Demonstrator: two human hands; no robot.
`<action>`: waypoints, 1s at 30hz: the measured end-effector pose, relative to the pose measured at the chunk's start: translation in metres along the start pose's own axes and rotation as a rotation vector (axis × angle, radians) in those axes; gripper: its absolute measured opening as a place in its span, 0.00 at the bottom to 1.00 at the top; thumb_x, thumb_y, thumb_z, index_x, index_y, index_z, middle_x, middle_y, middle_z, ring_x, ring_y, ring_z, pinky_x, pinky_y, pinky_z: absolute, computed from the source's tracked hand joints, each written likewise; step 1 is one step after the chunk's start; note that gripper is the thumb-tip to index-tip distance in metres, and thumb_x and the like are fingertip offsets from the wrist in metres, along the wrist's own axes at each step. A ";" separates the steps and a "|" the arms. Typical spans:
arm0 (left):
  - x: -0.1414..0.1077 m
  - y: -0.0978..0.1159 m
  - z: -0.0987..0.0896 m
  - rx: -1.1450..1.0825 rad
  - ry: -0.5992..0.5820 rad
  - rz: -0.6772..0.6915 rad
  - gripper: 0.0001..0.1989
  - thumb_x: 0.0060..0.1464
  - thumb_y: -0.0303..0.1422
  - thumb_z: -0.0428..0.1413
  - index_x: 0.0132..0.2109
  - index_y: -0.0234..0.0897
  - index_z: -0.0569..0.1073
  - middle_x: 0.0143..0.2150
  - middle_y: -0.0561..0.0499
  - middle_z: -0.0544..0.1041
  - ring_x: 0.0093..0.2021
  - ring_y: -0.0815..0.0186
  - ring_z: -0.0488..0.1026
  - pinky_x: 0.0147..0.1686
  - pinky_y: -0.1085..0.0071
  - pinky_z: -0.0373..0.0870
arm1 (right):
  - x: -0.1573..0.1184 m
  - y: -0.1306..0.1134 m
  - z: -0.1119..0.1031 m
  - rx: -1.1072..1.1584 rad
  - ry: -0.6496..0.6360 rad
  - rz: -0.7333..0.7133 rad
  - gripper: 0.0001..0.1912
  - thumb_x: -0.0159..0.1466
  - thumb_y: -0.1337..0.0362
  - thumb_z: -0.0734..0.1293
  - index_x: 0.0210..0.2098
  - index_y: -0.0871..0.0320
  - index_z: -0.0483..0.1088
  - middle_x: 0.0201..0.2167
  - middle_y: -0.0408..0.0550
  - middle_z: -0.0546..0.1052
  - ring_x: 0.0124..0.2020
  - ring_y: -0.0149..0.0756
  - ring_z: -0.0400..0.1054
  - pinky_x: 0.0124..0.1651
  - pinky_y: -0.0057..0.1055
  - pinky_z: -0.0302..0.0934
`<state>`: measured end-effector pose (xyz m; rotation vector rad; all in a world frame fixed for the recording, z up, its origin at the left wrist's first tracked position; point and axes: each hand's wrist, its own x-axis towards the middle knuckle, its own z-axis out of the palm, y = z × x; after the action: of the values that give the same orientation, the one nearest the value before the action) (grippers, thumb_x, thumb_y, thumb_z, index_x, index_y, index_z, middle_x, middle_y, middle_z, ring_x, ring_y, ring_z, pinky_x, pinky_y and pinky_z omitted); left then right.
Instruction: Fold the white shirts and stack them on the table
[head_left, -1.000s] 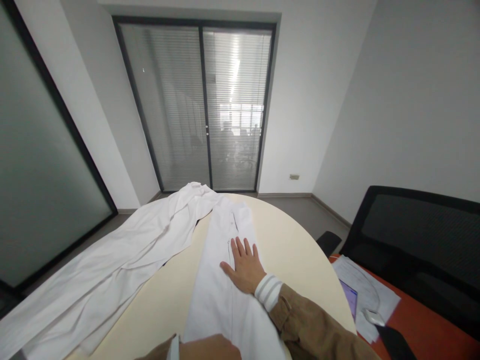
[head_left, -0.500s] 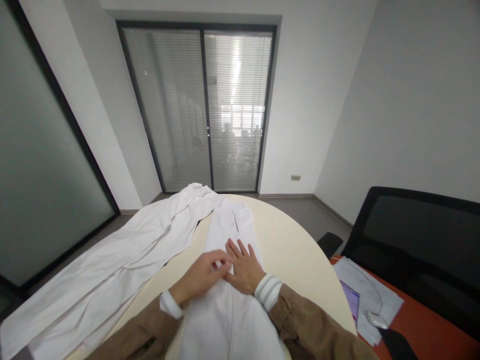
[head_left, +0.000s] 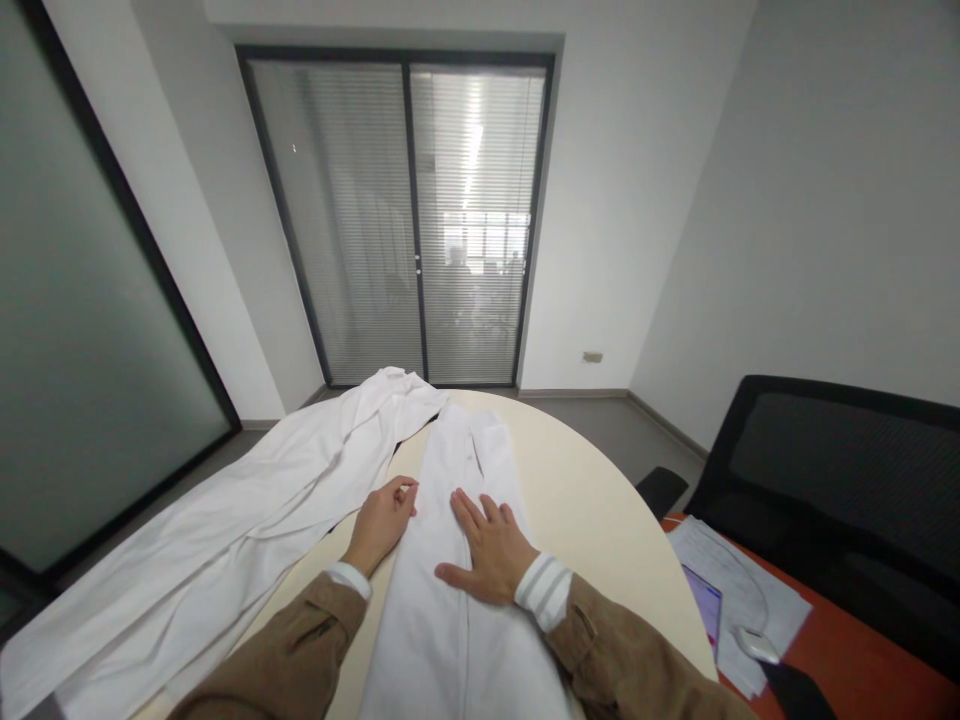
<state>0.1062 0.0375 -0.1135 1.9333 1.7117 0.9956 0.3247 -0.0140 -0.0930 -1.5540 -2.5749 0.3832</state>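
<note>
A white garment sleeve lies lengthwise on the round table, with a slit and what look like small buttons near its far end. My right hand presses flat on the sleeve, palm down, fingers and thumb spread. At the sleeve's left edge, my left hand is closed, its fingertips pinched together on the cloth edge. More white cloth stretches along the table's left side and drapes over the rim. Whether it joins the sleeve cannot be seen.
The cream round table curves off to the right. Beside it stand a black mesh chair and a red surface bearing papers, a phone-like device and a small white object. Glass doors with blinds are ahead.
My left hand has moved left, away from my right hand, to the sleeve's left edge. My right hand stays on the sleeve, its thumb now spread out to the left.
</note>
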 end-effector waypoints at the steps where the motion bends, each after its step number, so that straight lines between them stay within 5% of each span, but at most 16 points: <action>1: 0.003 -0.001 0.000 0.035 0.022 -0.011 0.15 0.62 0.43 0.49 0.45 0.42 0.76 0.29 0.52 0.80 0.32 0.62 0.77 0.33 0.71 0.68 | 0.000 0.000 0.000 0.001 0.008 -0.004 0.54 0.59 0.30 0.54 0.72 0.58 0.36 0.73 0.50 0.44 0.69 0.65 0.40 0.66 0.59 0.36; 7: 0.025 -0.008 0.007 0.169 0.101 -0.073 0.15 0.61 0.39 0.51 0.53 0.45 0.74 0.43 0.51 0.82 0.44 0.58 0.78 0.40 0.69 0.67 | 0.007 0.004 -0.008 -0.014 0.135 -0.067 0.36 0.69 0.43 0.52 0.70 0.57 0.51 0.68 0.51 0.60 0.59 0.57 0.56 0.58 0.52 0.49; 11: 0.036 -0.008 0.012 0.190 0.042 -0.060 0.17 0.60 0.41 0.52 0.54 0.45 0.72 0.43 0.51 0.82 0.44 0.58 0.78 0.39 0.69 0.67 | 0.016 0.014 -0.011 -0.019 0.192 -0.121 0.26 0.72 0.60 0.50 0.68 0.58 0.54 0.58 0.54 0.72 0.51 0.49 0.62 0.52 0.46 0.54; 15: 0.048 -0.009 0.014 0.202 -0.024 -0.117 0.15 0.58 0.43 0.54 0.48 0.43 0.75 0.39 0.50 0.82 0.41 0.59 0.77 0.36 0.69 0.66 | 0.029 0.028 -0.009 0.099 0.264 -0.091 0.23 0.69 0.64 0.58 0.62 0.56 0.62 0.51 0.53 0.76 0.48 0.44 0.65 0.51 0.41 0.56; 22: 0.070 -0.017 0.020 0.173 -0.060 -0.167 0.13 0.54 0.45 0.56 0.38 0.41 0.78 0.37 0.46 0.82 0.38 0.57 0.77 0.34 0.68 0.65 | 0.054 0.054 -0.008 0.359 0.318 -0.083 0.34 0.56 0.59 0.73 0.60 0.56 0.63 0.57 0.55 0.68 0.56 0.44 0.64 0.58 0.40 0.57; 27: 0.079 -0.022 0.023 0.104 -0.076 -0.172 0.11 0.51 0.41 0.59 0.32 0.38 0.77 0.34 0.44 0.81 0.36 0.55 0.77 0.34 0.67 0.65 | 0.074 0.070 -0.023 0.486 0.095 0.038 0.48 0.48 0.52 0.78 0.63 0.57 0.59 0.59 0.57 0.64 0.45 0.40 0.68 0.52 0.40 0.63; 30: 0.082 -0.022 0.025 0.028 -0.087 -0.140 0.08 0.50 0.37 0.59 0.30 0.38 0.76 0.31 0.46 0.80 0.33 0.59 0.76 0.33 0.69 0.65 | 0.082 0.070 -0.032 0.454 -0.008 0.089 0.49 0.45 0.52 0.79 0.62 0.57 0.60 0.57 0.57 0.64 0.48 0.42 0.67 0.54 0.40 0.61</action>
<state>0.1101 0.1249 -0.1244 1.8175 1.7921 0.8297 0.3524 0.0947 -0.0843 -1.4936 -2.2132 0.9087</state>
